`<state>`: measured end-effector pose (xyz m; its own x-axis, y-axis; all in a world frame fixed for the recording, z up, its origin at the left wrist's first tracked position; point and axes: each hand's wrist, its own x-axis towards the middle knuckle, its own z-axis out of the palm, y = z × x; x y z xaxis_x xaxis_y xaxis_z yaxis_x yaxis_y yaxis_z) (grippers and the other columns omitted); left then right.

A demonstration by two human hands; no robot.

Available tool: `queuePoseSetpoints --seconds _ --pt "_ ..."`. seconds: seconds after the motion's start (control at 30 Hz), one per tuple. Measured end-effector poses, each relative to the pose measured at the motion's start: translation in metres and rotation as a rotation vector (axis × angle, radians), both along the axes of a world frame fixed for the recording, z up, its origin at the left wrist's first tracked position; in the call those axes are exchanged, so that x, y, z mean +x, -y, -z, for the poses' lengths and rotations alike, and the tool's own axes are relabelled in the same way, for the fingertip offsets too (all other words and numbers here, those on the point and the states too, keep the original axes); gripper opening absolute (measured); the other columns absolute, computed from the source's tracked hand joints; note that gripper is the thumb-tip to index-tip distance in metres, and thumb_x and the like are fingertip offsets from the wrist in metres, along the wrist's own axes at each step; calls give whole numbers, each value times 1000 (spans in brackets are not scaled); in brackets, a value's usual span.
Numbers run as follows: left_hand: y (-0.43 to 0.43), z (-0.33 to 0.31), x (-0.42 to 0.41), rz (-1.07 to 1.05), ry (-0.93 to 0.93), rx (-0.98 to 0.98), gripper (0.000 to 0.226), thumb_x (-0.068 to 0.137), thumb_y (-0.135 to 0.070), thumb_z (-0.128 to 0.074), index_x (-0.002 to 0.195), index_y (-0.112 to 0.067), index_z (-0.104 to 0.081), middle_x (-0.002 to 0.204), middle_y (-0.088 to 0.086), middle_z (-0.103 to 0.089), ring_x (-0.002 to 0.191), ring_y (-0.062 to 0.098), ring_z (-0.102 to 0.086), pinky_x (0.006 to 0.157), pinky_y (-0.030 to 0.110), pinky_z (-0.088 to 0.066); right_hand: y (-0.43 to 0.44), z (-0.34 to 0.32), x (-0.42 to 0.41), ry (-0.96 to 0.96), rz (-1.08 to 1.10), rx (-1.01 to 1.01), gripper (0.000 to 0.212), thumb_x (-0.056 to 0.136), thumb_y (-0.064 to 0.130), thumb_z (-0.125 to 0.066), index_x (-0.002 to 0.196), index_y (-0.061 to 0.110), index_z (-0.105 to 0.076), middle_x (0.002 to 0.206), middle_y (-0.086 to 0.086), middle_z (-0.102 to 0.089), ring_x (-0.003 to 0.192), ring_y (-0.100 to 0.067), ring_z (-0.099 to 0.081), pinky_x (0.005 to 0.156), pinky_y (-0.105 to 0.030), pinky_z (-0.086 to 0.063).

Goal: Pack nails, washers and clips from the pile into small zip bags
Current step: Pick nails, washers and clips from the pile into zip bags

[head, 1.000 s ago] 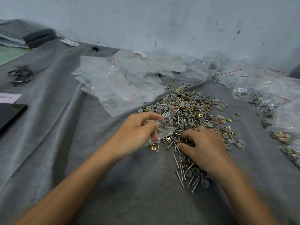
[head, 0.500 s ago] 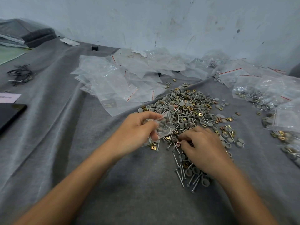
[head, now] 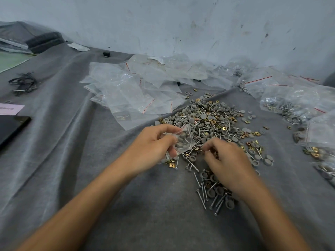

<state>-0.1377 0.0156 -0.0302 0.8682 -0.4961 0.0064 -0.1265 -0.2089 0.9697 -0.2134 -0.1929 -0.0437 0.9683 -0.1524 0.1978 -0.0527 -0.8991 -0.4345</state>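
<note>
Your left hand (head: pixel 154 144) pinches the zip bag (head: pixel 183 140) mouth, washers inside; right hand (head: pixel 230 160) fingertips closed on something small, can't tell what; pile (head: pixel 213 122) at 12 o'clock; bag's limp and slick, grip its rim; nails prick

1. Left hand (head: pixel 154 144): bare, with no glove, ring or wristband in view.
2. Left forearm (head: pixel 87 200): bare as far as the lower edge of the frame; no sleeve in sight.
3. Right hand (head: pixel 230 160): bare, with no glove or jewellery visible.
4. Right forearm (head: pixel 279 220): bare, slightly blurred, with no sleeve or watch in view.
</note>
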Motion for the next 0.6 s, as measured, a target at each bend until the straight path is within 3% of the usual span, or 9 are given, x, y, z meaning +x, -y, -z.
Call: queuePoseSetpoints --seconds 0.07,0.13,0.33,0.6 --pt "0 -1 0 1 6 10 28 100 -16 -52 111 -35 -69 65 0 -71 49 10 -45 46 21 -38 4 -1 0 54 11 154 12 97 29 -55 90 38 -59 67 12 -60 57 -6 -52 50 -21 -35" --pt "0 -1 -1 4 18 19 28 100 -15 -52 112 -34 -69 65 -1 -71 50 10 -46 49 22 -39 5 -2 0 88 -8 308 13 97 29 -56 92 40 -62 75 11 -65 54 -7 -52 45 -20 -37" --pt "2 0 -5 24 45 53 28 99 -17 -53 116 -33 -68 64 -3 -71 52 6 -48 57 26 -39 -4 -6 0 187 -87 624 20 97 18 -64 96 37 -70 85 12 -70 72 -1 -61 60 -16 -48" --pt "3 -2 -6 41 40 61 37 82 -33 -51 114 -35 -69 65 -3 -71 51 3 -51 60 29 -42 -20 -8 -2 226 -123 697 10 94 20 -71 100 29 -72 90 8 -75 84 -8 -71 73 -18 -55"
